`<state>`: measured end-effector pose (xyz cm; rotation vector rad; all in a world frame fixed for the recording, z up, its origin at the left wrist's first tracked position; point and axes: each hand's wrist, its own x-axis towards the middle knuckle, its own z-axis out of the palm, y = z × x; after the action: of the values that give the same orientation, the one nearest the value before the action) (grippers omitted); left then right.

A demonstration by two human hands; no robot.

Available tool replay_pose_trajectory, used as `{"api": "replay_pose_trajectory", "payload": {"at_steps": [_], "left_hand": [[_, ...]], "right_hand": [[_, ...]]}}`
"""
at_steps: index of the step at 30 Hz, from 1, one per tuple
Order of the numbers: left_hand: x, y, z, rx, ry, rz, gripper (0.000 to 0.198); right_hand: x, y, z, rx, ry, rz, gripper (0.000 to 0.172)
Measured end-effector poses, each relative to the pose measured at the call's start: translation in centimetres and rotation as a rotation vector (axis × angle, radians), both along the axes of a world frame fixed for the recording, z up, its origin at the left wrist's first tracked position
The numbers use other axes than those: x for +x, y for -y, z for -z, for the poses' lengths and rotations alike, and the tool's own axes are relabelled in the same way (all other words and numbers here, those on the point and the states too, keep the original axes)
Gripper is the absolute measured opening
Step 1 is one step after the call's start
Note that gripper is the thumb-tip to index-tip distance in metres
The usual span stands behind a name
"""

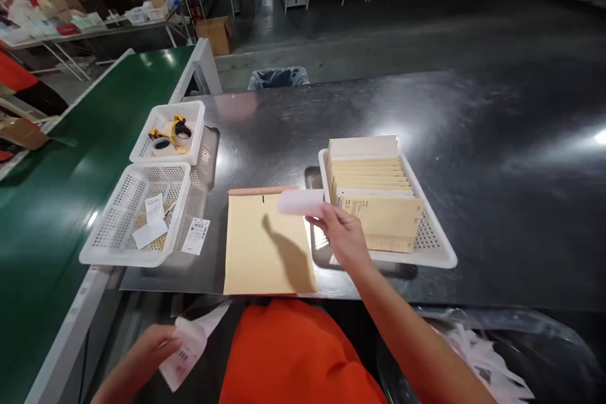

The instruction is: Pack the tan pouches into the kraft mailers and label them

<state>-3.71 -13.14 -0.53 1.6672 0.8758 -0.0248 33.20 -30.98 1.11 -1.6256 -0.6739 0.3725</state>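
Note:
My right hand (344,235) pinches a pale, slightly blurred paper label (301,202) by its right end. It hovers over the upper right of a yellow padded envelope (265,246), casting a shadow on it. The envelope lies flat at the table's front edge, with a pinkish strip along its top. Low at the left, below the table edge, my left hand (155,346) grips a strip of printed labels (185,348), its tail trailing up and right. Beside the envelope, a small printed label (196,236) rests on the table.
A white basket (440,243) of upright yellow envelopes (374,214) stands right. Two white baskets (120,259) at left hold paper slips and tape dispensers (171,136). A green conveyor (71,196) runs along the left. Beyond the dark table stands a lined bin (278,77); a plastic bag of scraps (492,353) sits lower right.

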Motion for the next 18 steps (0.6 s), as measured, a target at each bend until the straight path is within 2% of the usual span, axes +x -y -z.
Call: {"api": "replay_pose_trajectory", "payload": {"at_steps": [2,3,4,6,8,9,11,14,16,18], "left_hand": [[0.6,0.0,0.1,0.026,0.04,0.177,0.025],[1.8,0.4,0.1,0.046,0.065,0.295,0.023],[3.3,0.8,0.2,0.11,0.092,0.354,0.022],[7.0,1.7,0.6,0.301,0.062,0.467,0.022],[10.0,2.2,1.5,0.459,-0.036,0.563,0.024],[11.1,2.3,2.0,0.501,-0.085,0.604,0.024],[12.1,2.2,3.1,0.525,-0.153,0.667,0.024],[12.0,2.0,4.1,0.513,-0.14,0.671,0.021],[11.7,2.0,4.4,0.495,-0.114,0.645,0.018],[11.7,2.3,4.5,0.478,-0.123,0.605,0.019]], "right_hand": [[-2.3,-0.4,2.1,-0.049,0.372,-0.07,0.032],[-3.8,-0.5,3.7,-0.111,0.534,-0.156,0.031],[-5.3,-0.4,5.4,-0.177,0.664,-0.238,0.032],[-8.0,0.2,8.7,-0.301,0.827,-0.339,0.035],[-9.6,1.2,10.8,-0.428,0.893,-0.382,0.041],[-10.0,1.6,11.3,-0.486,0.904,-0.401,0.044],[-9.7,1.2,11.0,-0.573,0.896,-0.471,0.052],[-7.7,-2.3,9.2,-0.624,0.855,-0.523,0.064],[-6.7,-5.2,8.5,-0.651,0.836,-0.429,0.062],[-6.8,-6.5,8.8,-0.671,0.843,-0.347,0.064]]}}
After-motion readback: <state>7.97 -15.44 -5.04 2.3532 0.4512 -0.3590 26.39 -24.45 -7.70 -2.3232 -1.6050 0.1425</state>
